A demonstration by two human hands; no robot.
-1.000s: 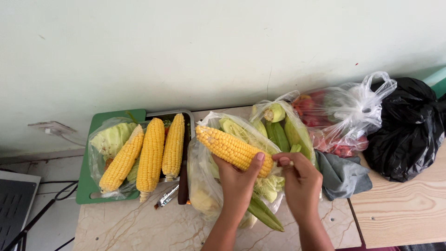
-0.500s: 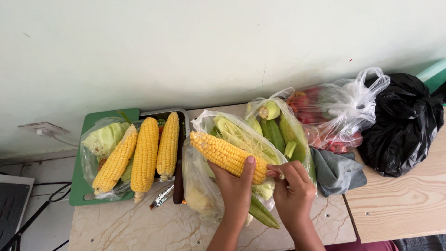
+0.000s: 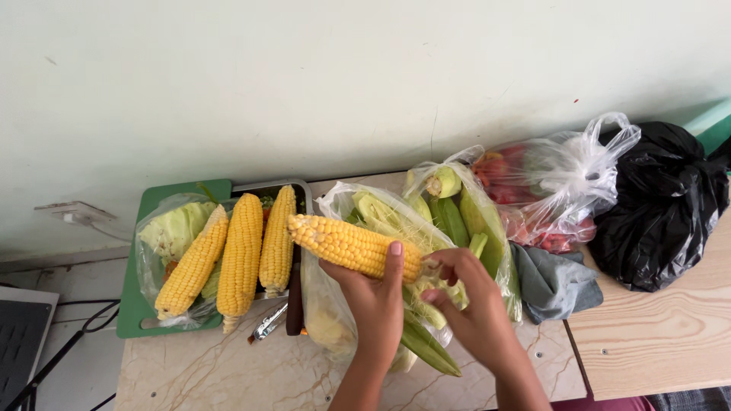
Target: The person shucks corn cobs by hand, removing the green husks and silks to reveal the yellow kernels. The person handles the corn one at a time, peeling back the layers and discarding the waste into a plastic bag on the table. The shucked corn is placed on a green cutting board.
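Observation:
My left hand (image 3: 373,293) grips a peeled yellow corn cob (image 3: 343,244), held level above a clear plastic bag of green husks (image 3: 381,217). My right hand (image 3: 464,293) pinches at the cob's right end, fingers curled around its stub. Three more peeled cobs (image 3: 240,251) lie side by side to the left, resting on a green cutting board (image 3: 129,320) and a plastic bag.
A bag of unpeeled corn (image 3: 457,213) stands behind my right hand. A clear bag of red produce (image 3: 544,190), a black bag (image 3: 659,205) and a grey cloth (image 3: 552,281) lie right. A knife (image 3: 293,304) and small tool (image 3: 266,323) lie by the board.
The cob in my left hand has shifted left and lower over the husk bag. My right hand has stayed at its right end, working there.

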